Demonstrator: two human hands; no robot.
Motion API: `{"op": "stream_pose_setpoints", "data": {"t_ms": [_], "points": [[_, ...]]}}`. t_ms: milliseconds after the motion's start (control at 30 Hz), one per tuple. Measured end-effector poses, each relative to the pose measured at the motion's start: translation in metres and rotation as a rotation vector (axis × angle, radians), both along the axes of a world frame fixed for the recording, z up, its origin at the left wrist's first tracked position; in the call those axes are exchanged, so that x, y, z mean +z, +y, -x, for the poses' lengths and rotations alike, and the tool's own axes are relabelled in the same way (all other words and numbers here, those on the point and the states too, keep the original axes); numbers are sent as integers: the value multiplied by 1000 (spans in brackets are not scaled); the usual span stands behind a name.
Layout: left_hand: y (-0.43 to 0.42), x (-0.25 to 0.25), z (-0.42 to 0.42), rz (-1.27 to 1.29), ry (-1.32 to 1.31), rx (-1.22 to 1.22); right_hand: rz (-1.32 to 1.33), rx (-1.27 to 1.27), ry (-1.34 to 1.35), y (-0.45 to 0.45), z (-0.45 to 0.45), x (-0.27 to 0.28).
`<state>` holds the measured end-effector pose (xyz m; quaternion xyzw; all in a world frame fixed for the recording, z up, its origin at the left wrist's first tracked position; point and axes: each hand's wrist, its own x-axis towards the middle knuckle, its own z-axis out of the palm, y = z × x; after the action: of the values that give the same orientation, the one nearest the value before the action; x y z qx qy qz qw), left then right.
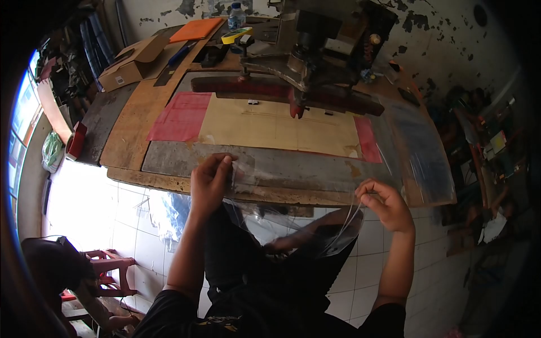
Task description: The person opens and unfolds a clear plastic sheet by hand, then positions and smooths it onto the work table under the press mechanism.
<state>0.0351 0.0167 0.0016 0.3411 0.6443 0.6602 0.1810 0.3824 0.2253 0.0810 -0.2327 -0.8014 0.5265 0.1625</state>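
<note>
Between my two hands a clear plastic sheet [276, 217] hangs over the table's front edge and my lap. My left hand [213, 179] pinches its upper left part. At the right, my right hand [386, 204] has its fingers closed on the sheet's other side, where thin edges curve downward. Behind the hands, a yellow sheet [270, 127] lies on the grey plate [169, 159], with a pink piece [180, 115] at its left and another pink piece [368, 139] at its right. Above the yellow sheet stands a machine with a dark red bar [338, 104].
A cardboard box [127, 67], an orange folder [196, 30], a bottle [236, 17] and yellow tape [236, 35] are at the back left. More clear plastic [425, 158] lies at the right. A person [51, 270] is at lower left by a red stool [115, 273].
</note>
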Motion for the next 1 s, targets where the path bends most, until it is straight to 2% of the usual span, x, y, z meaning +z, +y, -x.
{"op": "stream_pose_setpoints", "data": {"t_ms": [100, 200, 300, 367, 433, 467, 500, 567, 700, 767, 867, 1000], "points": [[-1, -4, 3, 17, -48, -24, 25, -53, -24, 0, 0, -2], [0, 0, -1, 52, 64, 10, -17, -164, -5, -1, 2, -15], [-1, -2, -11, 5, 218, 90, -95, -318, 74, -6, 4, -47], [-8, -9, -15, 53, 529, 188, -131, -403, 123, -14, 6, -68], [-17, -20, -20, 81, 593, 191, -155, -537, 187, -23, 7, -86], [-22, -25, -21, 107, 660, 190, -330, -517, 213, -22, 6, -99], [-23, -32, -22, 114, 659, 187, -323, -517, 210, -22, 7, -105], [-24, -45, -22, -13, 836, 227, -674, -387, 279, -25, 7, -115], [-26, -61, -25, -46, 920, 264, -744, -326, 399, -23, 9, -152], [-23, -73, -24, -104, 980, 294, -831, -373, 352, -23, 11, -162], [-19, -85, -22, -119, 1052, 344, -1105, -391, 339, -20, 16, -170], [-14, -98, -14, -134, 1109, 373, -1125, -448, 501, -12, 33, -186]]}}
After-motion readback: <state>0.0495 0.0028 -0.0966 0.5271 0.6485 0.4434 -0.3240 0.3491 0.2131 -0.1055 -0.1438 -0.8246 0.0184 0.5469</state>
